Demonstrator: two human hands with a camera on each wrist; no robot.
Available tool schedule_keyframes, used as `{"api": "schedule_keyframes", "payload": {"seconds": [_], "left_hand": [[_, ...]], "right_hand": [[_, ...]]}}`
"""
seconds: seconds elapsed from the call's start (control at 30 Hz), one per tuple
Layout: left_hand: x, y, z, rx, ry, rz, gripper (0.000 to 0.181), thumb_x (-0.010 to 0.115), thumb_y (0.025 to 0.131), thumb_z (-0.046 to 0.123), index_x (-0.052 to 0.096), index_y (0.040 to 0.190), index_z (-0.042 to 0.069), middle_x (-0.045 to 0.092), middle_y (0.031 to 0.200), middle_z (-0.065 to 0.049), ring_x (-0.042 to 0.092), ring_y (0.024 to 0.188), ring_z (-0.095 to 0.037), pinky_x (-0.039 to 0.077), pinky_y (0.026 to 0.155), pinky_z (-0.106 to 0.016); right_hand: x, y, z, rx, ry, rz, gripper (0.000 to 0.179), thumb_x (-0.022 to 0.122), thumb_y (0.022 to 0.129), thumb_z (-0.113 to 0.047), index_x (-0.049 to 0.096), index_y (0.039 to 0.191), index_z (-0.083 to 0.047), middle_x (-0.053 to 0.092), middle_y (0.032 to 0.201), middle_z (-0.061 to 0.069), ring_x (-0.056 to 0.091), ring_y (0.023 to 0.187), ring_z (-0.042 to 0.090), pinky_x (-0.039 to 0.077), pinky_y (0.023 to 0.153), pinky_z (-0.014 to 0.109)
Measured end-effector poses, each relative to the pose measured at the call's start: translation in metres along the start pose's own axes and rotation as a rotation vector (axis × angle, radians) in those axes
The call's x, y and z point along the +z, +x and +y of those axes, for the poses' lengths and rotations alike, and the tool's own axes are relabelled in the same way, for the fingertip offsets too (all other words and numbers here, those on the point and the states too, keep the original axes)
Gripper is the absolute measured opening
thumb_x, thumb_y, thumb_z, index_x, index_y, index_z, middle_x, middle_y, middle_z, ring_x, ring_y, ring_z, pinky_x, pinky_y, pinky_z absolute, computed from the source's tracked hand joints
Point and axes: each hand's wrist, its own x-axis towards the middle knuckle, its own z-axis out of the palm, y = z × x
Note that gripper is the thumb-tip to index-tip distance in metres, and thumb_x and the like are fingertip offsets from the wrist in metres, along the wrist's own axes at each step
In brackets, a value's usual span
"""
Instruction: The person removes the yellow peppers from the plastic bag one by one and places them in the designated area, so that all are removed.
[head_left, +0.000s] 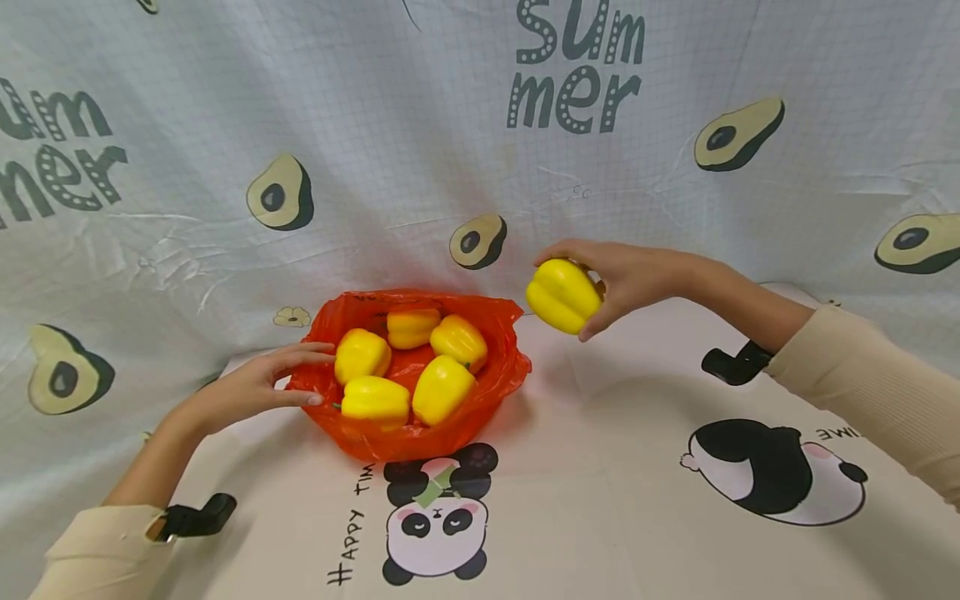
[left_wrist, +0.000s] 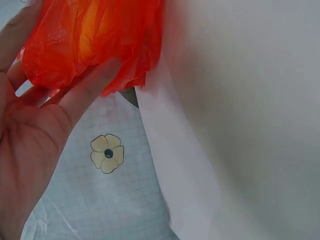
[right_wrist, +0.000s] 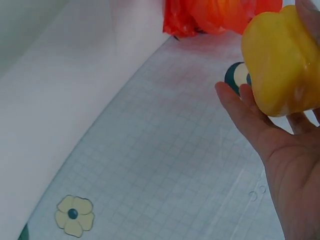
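Note:
Several yellow bell peppers [head_left: 443,390] lie inside an open red plastic bag [head_left: 360,446] on the table. At the bag's left rim, my left hand [head_left: 251,387] touches the plastic with its thumb and fingers spread apart and fairly straight. The left wrist view shows that hand [left_wrist: 37,130] against the side of the red bag [left_wrist: 55,45]. To the right of the bag, my right hand [head_left: 637,275] grips another yellow bell pepper [head_left: 562,296] above the table. The right wrist view shows this pepper [right_wrist: 280,60] between the thumb and fingers.
The pale table cover [head_left: 600,517] has printed pandas and lettering. Behind the bag hangs a white sheet [head_left: 375,150] printed with avocados and words. Each wrist carries a small black camera, one on the left [head_left: 201,517] and one on the right [head_left: 735,364].

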Motion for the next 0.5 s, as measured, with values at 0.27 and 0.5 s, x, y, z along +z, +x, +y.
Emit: {"api": "schedule_keyframes", "payload": {"seconds": [0.27,0.5], "left_hand": [[0.000,-0.002,0.001,0.018,-0.013,0.001,0.052,0.075,0.093,0.024,0.060,0.140,0.009,0.045,0.154,-0.018,0.034,0.142,-0.048,0.033,0.108,-0.071],[0.001,-0.001,-0.001,0.023,-0.006,0.008,0.051,0.076,0.092,0.022,0.061,0.139,0.008,0.045,0.154,-0.019,0.035,0.142,-0.047,0.034,0.108,-0.069]], "right_hand": [[-0.001,-0.005,0.014,-0.018,-0.008,0.041,0.089,0.093,0.073,-0.023,0.041,0.144,-0.012,0.054,0.130,0.003,0.050,0.117,0.023,0.049,0.104,0.049],[0.000,-0.010,0.025,0.011,-0.042,0.087,0.086,0.091,0.074,-0.027,0.044,0.144,-0.011,0.057,0.128,0.003,0.054,0.113,0.022,0.047,0.105,0.048]]}}
